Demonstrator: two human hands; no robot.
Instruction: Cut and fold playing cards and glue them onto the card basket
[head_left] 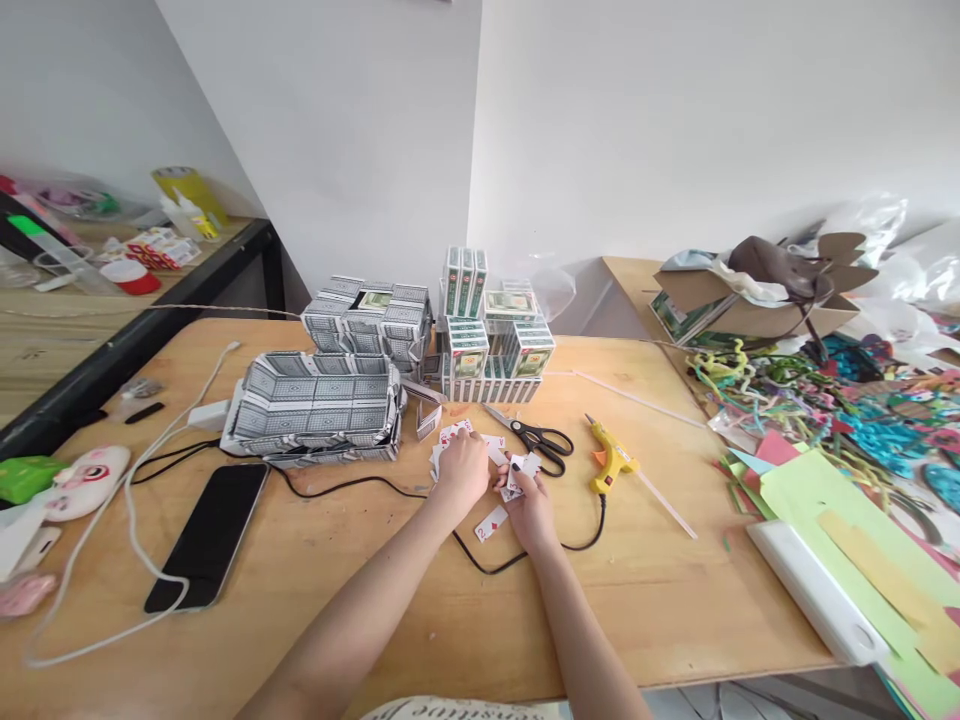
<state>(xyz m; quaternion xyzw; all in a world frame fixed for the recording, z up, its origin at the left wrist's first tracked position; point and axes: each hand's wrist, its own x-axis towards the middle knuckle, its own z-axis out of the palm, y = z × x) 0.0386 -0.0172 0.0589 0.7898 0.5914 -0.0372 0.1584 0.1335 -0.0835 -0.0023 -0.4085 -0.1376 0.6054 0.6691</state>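
Note:
My left hand point(463, 470) rests palm down over a small scatter of playing cards point(450, 437) on the wooden table point(360, 600), fingers curled onto them. Close beside it, my right hand point(529, 497) pinches folded cards point(523, 470) between its fingertips. One card with a red diamond point(491, 523) lies flat just under both wrists. A folded card piece point(427, 420) stands a little left of the hands.
Black scissors point(541, 437) and a yellow glue gun point(611, 460) with a black cord lie right of the hands. Woven card structures point(315, 405) and stacked card boxes point(495, 345) stand behind. A black phone point(210, 535) lies left; craft scraps point(832, 420) fill the right side.

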